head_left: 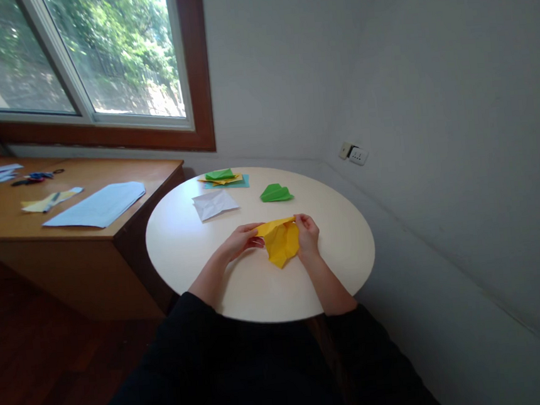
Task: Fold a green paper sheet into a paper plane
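Note:
A creased yellow sheet of paper is held up just over the round white table, its lower part hanging in a loose point. My left hand pinches its left end between thumb and fingers. At the upper right corner, my right hand grips the paper with bent fingers. Beyond the hands lies a folded green paper. A creased white paper rests to the left of it.
At the table's far edge is a pile of folded papers, with a green one on top. A wooden desk on the left bears a stack of pale sheets and scissors. A wall socket sits to the right.

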`<move>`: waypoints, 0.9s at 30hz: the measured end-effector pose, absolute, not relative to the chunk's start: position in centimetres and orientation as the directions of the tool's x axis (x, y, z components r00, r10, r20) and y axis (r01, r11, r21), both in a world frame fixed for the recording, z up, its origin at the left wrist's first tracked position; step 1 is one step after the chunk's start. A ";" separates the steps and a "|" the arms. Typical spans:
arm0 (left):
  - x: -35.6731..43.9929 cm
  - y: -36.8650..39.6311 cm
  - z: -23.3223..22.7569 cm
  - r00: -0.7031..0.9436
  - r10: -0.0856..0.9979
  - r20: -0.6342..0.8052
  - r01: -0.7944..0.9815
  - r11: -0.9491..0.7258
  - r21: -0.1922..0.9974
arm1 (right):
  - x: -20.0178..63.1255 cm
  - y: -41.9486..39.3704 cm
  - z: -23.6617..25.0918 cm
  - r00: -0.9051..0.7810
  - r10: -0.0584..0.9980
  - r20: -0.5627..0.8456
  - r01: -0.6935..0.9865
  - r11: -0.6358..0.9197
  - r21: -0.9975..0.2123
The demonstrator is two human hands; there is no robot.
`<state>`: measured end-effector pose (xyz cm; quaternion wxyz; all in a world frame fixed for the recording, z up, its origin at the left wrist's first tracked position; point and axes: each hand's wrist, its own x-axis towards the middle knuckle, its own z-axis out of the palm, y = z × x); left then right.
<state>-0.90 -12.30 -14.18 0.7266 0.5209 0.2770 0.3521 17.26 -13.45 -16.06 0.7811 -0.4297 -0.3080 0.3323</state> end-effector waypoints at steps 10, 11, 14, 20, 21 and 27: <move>-0.4 -11.7 -14.5 0.289 0.956 -0.058 -0.262 0.137 0.955 | 17.5 -13.5 -16.1 0.638 0.704 0.312 0.001 0.405 -0.914; -0.4 -11.6 -14.5 0.257 0.965 -0.057 -0.259 0.126 0.958 | 17.4 -13.6 -16.0 0.639 0.685 0.351 0.058 0.411 -0.910; -0.5 -11.4 -14.6 0.184 0.981 -0.055 -0.254 0.102 0.962 | 17.3 -13.8 -15.8 0.595 0.681 0.427 0.154 0.424 -0.892; -0.7 -11.3 -14.4 0.102 0.992 -0.079 -0.274 0.104 0.956 | 16.9 -13.9 -15.8 0.518 0.742 0.425 0.118 0.430 -0.895; -0.8 -11.3 -14.3 0.103 0.991 -0.090 -0.279 0.116 0.953 | 16.9 -13.9 -15.7 0.519 0.742 0.425 0.112 0.434 -0.894; -0.7 -12.1 -13.6 0.367 0.906 -0.212 -0.331 0.340 0.880 | 17.1 -13.9 -15.6 0.602 0.686 0.408 0.112 0.434 -0.894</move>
